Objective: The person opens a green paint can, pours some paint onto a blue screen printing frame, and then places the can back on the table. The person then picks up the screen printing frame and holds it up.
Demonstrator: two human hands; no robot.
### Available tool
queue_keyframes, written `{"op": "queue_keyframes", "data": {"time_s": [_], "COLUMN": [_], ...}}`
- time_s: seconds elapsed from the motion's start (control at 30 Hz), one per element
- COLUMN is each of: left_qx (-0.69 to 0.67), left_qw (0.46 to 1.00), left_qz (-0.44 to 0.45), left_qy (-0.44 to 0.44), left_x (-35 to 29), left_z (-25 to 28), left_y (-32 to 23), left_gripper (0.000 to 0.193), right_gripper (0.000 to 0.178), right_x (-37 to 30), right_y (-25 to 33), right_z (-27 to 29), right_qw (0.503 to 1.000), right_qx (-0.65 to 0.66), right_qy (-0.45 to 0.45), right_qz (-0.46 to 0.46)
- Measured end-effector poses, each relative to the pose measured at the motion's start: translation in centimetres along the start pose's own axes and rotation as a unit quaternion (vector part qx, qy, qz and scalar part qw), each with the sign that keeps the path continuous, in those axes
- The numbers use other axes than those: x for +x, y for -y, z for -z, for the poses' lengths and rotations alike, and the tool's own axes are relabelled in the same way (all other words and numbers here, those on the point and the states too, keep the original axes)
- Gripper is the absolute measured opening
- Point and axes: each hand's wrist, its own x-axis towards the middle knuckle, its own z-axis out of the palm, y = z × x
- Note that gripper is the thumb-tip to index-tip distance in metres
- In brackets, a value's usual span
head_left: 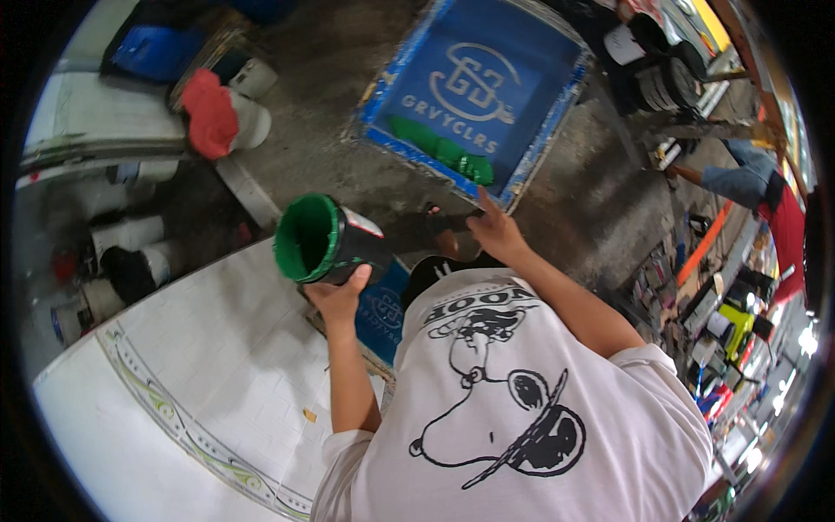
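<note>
My left hand (pixel 337 297) is closed round the side of a black tub (pixel 361 239), which is tilted so its green-coated opening faces left. Green ink lines the inside and rim. Ahead lies a screen-printing frame (pixel 383 87) with blue mesh and a pale design. A thick streak of green ink (pixel 439 154) runs along its near side. My right hand (pixel 500 233) is at the frame's near edge, index finger stretched toward the end of the streak, the other fingers curled. I cannot tell whether the fingertip touches the ink.
Another blue screen (pixel 380 313) lies partly hidden beside my body. A red cloth (pixel 209 113) hangs over a white bucket at left, near a blue container (pixel 156 52). Black tubs (pixel 635 42) stand at upper right. A person in red (pixel 783 222) is at far right.
</note>
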Motion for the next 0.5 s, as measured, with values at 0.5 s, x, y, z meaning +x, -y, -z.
{"op": "queue_keyframes", "data": {"time_s": [0.5], "left_qx": [0.028], "left_qw": [0.992], "left_qz": [-0.119], "left_qy": [0.016], "left_x": [-1.7], "left_z": [0.5], "left_y": [1.4], "left_gripper": [0.101], "right_gripper": [0.090], "right_x": [1.8], "right_y": [5.5], "right_z": [3.7], "right_qw": [0.840], "right_qx": [-0.524], "right_qy": [0.130], "right_qz": [-0.049]}}
